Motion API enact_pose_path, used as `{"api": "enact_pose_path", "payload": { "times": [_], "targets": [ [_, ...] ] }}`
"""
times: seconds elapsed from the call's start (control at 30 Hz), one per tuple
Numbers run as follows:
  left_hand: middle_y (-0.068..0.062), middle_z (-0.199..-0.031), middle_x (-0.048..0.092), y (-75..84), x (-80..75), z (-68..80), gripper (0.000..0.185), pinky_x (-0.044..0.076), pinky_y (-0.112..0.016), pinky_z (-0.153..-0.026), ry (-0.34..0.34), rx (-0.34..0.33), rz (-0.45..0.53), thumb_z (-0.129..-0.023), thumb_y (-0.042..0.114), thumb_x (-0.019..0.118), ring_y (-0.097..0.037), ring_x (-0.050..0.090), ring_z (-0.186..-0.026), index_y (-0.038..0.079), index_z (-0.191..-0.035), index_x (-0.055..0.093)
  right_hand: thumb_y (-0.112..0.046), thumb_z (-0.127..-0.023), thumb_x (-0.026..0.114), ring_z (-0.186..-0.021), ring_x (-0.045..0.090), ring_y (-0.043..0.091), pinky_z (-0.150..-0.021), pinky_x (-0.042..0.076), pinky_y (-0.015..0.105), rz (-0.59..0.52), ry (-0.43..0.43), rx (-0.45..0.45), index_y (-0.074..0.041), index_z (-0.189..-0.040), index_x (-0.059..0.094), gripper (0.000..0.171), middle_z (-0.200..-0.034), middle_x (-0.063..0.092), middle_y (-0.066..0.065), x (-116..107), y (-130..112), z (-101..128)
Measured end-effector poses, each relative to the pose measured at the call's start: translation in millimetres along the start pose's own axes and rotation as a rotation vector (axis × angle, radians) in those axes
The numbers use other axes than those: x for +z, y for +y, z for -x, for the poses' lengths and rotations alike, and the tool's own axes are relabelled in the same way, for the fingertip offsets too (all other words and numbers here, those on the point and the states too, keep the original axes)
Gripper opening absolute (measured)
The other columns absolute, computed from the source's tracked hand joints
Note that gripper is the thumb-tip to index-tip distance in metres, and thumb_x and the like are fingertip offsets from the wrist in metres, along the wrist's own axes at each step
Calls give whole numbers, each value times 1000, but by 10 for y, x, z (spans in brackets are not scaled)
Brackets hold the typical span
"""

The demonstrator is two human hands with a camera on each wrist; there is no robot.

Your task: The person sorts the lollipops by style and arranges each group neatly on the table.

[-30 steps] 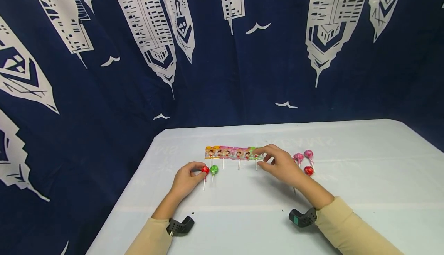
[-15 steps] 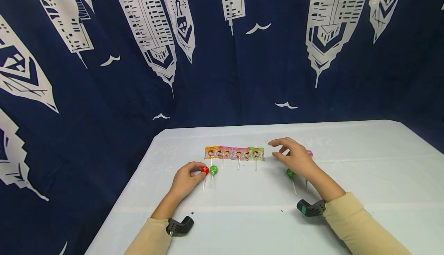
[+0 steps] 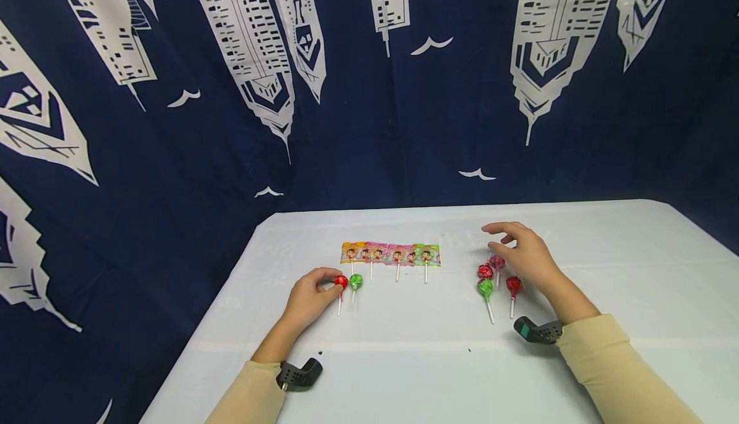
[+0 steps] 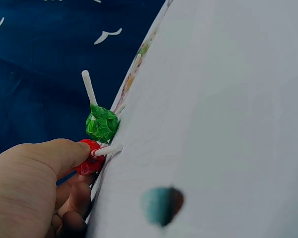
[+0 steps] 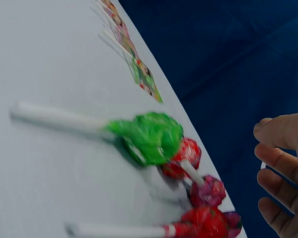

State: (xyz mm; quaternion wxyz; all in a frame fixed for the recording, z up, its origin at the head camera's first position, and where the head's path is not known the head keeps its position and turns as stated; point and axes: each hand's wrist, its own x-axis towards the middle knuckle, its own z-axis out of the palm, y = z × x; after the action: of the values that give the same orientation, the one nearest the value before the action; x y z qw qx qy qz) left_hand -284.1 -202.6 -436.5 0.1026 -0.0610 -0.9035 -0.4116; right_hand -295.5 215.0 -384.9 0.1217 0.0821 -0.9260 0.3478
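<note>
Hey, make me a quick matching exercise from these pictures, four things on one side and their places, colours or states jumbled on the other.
Column one:
1. Left hand
2. Right hand
3. Flat candy packets
4. Backdrop cloth

Column two:
A. Dark blue with white prints
B. Near the right-side lollipop group
C. Pinching a red lollipop
D. Lined up in a row

Pairs: 1-C, 2-B, 3-D, 4-A

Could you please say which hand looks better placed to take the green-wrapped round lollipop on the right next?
Probably the right hand: it hovers near the green lollipop, while the left hand pinches a red-wrapped round lollipop.
</note>
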Motion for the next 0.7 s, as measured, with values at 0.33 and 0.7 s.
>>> {"api": "enact_pose_path", "payload": {
  "times": [0.33,0.7],
  "targets": [
    [0,-97,70,18,-19,-2,24,36,-23,-48,-1,-3,5,-81,21,75,-9,47,-55,19,-104,71,-18,-92,61,-110,52,35,-71,45,28,6,-54,58,-12,-130,56,39,-131,54,19,-103,248,-39],
    [1,-97,70,-14,6,1,25,36,-23,-49,0,14,-13,-82,23,74,-8,47,-56,19,-107,70,-22,-91,65,-101,55,31,-74,43,30,12,-137,56,-6,-129,57,43,-126,58,22,-122,482,-15]
  ]
}}
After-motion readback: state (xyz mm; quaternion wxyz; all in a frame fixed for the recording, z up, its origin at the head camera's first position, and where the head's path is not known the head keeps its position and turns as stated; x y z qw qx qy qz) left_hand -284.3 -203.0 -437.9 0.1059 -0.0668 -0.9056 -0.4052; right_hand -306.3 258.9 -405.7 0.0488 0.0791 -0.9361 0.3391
